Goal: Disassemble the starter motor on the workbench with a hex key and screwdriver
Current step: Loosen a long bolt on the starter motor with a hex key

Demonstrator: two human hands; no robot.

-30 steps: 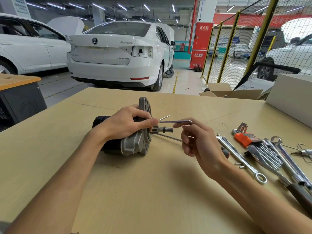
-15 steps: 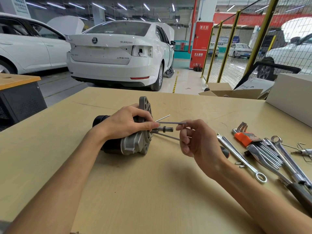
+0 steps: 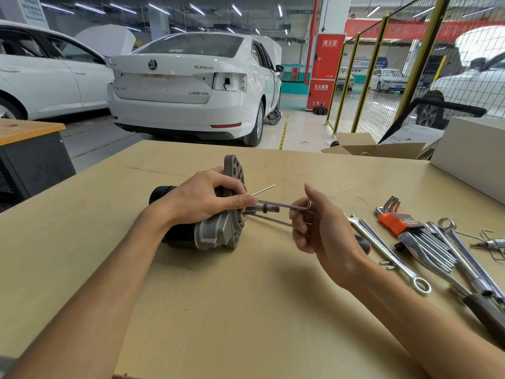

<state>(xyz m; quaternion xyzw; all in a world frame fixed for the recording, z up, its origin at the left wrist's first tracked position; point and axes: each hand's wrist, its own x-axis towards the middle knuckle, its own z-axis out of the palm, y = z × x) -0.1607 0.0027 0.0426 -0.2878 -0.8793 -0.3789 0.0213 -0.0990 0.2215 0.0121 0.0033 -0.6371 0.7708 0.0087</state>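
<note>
Bright, even light comes from ceiling strip lamps (image 3: 196, 9) far above, leaving soft shadows under the arms on the bench (image 3: 246, 310). The wide lens bends the edges. Glare glints off the spanners (image 3: 464, 258) at right.

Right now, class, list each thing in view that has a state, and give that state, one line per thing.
Starter motor: lying on its side on the workbench, held.
Left hand: grips the motor's housing.
Hex key: level, one end at the motor's flange, bent end by the right hand.
Right hand: fingers loosely curled at the key; grip unclear.
Orange hex key set: lying on the workbench, keys fanned out.
White car's boot: closed.
</note>
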